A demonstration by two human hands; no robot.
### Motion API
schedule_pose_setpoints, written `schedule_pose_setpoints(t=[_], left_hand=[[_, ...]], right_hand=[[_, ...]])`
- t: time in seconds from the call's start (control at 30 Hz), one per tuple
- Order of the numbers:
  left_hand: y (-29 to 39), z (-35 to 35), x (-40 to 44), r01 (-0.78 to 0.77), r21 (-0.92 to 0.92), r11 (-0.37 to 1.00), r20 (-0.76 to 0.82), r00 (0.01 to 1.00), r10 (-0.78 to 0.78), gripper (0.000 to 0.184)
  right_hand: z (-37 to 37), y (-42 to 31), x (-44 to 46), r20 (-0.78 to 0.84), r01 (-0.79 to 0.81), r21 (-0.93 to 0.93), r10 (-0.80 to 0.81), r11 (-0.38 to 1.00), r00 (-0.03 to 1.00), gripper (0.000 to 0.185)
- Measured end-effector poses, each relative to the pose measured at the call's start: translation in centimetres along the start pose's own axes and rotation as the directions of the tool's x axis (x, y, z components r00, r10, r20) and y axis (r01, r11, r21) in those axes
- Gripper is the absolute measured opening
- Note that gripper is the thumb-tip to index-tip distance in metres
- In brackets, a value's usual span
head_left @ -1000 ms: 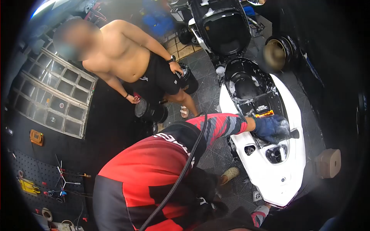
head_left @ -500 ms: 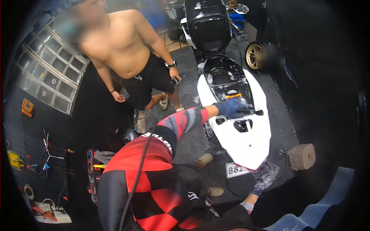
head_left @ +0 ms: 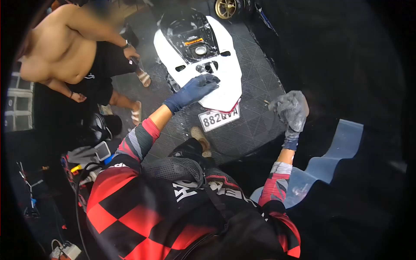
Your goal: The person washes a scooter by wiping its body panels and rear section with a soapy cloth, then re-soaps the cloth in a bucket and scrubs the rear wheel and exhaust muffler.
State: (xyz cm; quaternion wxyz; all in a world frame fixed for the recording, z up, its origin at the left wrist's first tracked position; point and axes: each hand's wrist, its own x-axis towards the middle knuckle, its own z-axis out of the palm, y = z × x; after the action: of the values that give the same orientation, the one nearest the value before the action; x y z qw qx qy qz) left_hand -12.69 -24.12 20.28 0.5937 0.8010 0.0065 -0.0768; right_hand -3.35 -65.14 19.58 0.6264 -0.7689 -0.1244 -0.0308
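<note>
Mostly, grey cloth (head_left: 291,110) hides the right hand (head_left: 291,138) (grip unclear), with left hand (head_left: 197,90) unclenched.

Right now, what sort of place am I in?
Probably a motorbike or scooter workshop: there's a white tail section, a number plate below it, and a separate gold wheel.

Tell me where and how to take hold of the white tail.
I'd grip the white tail by its tapered rear end, coming from the near side. It narrows toward the camera to a blunt tip, so its two sloping edges should suit a hand each; the left hand is at the left one.
</note>
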Motion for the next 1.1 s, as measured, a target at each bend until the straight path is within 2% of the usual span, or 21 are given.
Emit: schedule_pose_setpoints(t=[0.03, 0.07, 0.1, 0.13, 0.2, 0.23, 0.27, 0.3, 0.33, 0.4, 0.43, 0.47, 0.53, 0.57, 0.6, 0.63, 0.7, 0.73, 0.97, 1.03, 1.1], left_hand=[[1.1, 0.7, 0.0, -0.052, -0.096, 0.994, 0.047, 0.997, 0.057, 0.038], [2.4, 1.4, -0.3, -0.094, -0.194, 0.976, 0.086, 0.990, 0.113, 0.041], [3.9, 1.8, -0.2, -0.040, -0.320, 0.947, 0.125, 0.989, 0.084, 0.047], [3.3, 2.6, 0.8, 0.022, -0.414, 0.910, 0.148, 0.988, 0.043, 0.051], [4.1, 3.5, 1.4, -0.081, -0.731, 0.678, 0.085, 0.975, 0.207, 0.055], [5.2, 3.9, 1.0, -0.016, -0.816, 0.578, 0.081, 0.987, 0.142, 0.054], [6.6, 4.3, 1.0, 0.024, -0.880, 0.475, 0.078, 0.993, 0.094, 0.054], [6.6, 3.8, 1.0, 0.018, -0.919, 0.394, 0.061, 0.994, 0.096, 0.052], [7.1, 3.7, -0.3, -0.027, -0.927, 0.374, 0.009, 0.996, 0.093, 0.052], [8.5, 2.6, -1.1, -0.097, -0.966, 0.241, -0.084, 0.994, 0.063, 0.052], [9.9, 1.5, -2.1, -0.003, -0.975, 0.224, -0.032, 0.991, -0.127, 0.054], [10.7, 1.9, -3.0, -0.224, -0.956, 0.190, -0.237, 0.970, -0.053, 0.054], [7.8, 1.8, -3.1, -0.336, -0.931, 0.143, -0.355, 0.926, -0.132, 0.062], [6.9, 1.6, -4.5, -0.384, -0.898, 0.212, -0.421, 0.891, -0.169, 0.060], [3.6, 1.7, -5.7, -0.414, -0.887, 0.207, -0.451, 0.873, -0.186, 0.060], [-1.2, 2.0, -6.5, -0.310, -0.426, 0.850, -0.588, 0.809, 0.001, 0.057], [-0.1, 2.1, -8.3, -0.229, -0.435, 0.871, -0.709, 0.683, -0.175, 0.052], [3.7, 2.8, -9.6, -0.478, -0.846, 0.236, -0.521, 0.649, -0.554, 0.050], [-1.1, 7.4, -10.3, -0.603, -0.685, 0.409, -0.721, 0.480, -0.499, 0.046], [-2.2, 8.9, -10.5, -0.580, -0.638, 0.507, -0.767, 0.419, -0.486, 0.045], [-4.3, 10.3, -10.4, -0.459, -0.577, 0.675, -0.816, 0.358, -0.454, 0.044]], right_hand=[[0.7, -4.2, 1.9, 0.124, -0.056, 0.074, 0.046, 0.996, 0.991, 0.032], [2.3, -8.5, 3.1, 0.209, -0.048, 0.040, 0.038, 0.998, 0.977, 0.028], [3.9, -12.8, 4.2, 0.293, -0.034, 0.009, 0.030, 0.999, 0.956, 0.024], [6.3, -16.8, 5.1, 0.345, 0.072, -0.113, -0.029, 0.991, 0.938, 0.020], [9.8, -22.1, 5.9, 0.455, -0.120, -0.017, 0.114, 0.993, 0.883, 0.021], [11.4, -24.0, 6.3, 0.516, -0.219, -0.014, 0.195, 0.976, 0.834, 0.022], [12.0, -24.6, 7.0, 0.601, -0.428, 0.141, 0.267, 0.893, 0.754, 0.028], [14.0, -26.1, 7.7, 0.725, 0.123, -0.164, 0.035, 0.979, 0.688, 0.032], [15.1, -26.4, 7.6, 0.767, 0.273, -0.162, -0.053, 0.948, 0.639, 0.032], [17.3, -25.8, 8.2, 0.829, 0.314, -0.099, -0.096, 0.944, 0.551, 0.033], [18.2, -25.1, 8.5, 0.850, 0.302, -0.073, -0.099, 0.951, 0.517, 0.033], [19.2, -24.1, 8.8, 0.873, 0.294, -0.043, -0.107, 0.955, 0.477, 0.034], [21.0, -21.3, 9.7, 0.916, 0.281, 0.005, -0.117, 0.960, 0.384, 0.034], [22.3, -20.2, 9.8, 0.933, 0.286, 0.038, -0.137, 0.957, 0.333, 0.035], [23.0, -19.2, 9.6, 0.949, 0.291, 0.062, -0.146, 0.955, 0.280, 0.035], [24.3, -18.1, 9.6, 0.960, 0.301, 0.096, -0.169, 0.949, 0.224, 0.035], [25.8, -16.2, 8.7, 0.970, 0.315, 0.167, -0.213, 0.934, 0.116, 0.036], [26.4, -15.4, 8.2, 0.971, 0.310, 0.195, -0.227, 0.931, 0.072, 0.036], [29.1, -11.9, 4.9, 0.925, 0.296, 0.375, -0.332, 0.879, -0.186, 0.039], [29.5, -11.8, 4.4, 0.901, 0.290, 0.422, -0.361, 0.859, -0.240, 0.040], [29.1, -12.0, 4.4, 0.878, 0.283, 0.459, -0.382, 0.842, -0.289, 0.040]])
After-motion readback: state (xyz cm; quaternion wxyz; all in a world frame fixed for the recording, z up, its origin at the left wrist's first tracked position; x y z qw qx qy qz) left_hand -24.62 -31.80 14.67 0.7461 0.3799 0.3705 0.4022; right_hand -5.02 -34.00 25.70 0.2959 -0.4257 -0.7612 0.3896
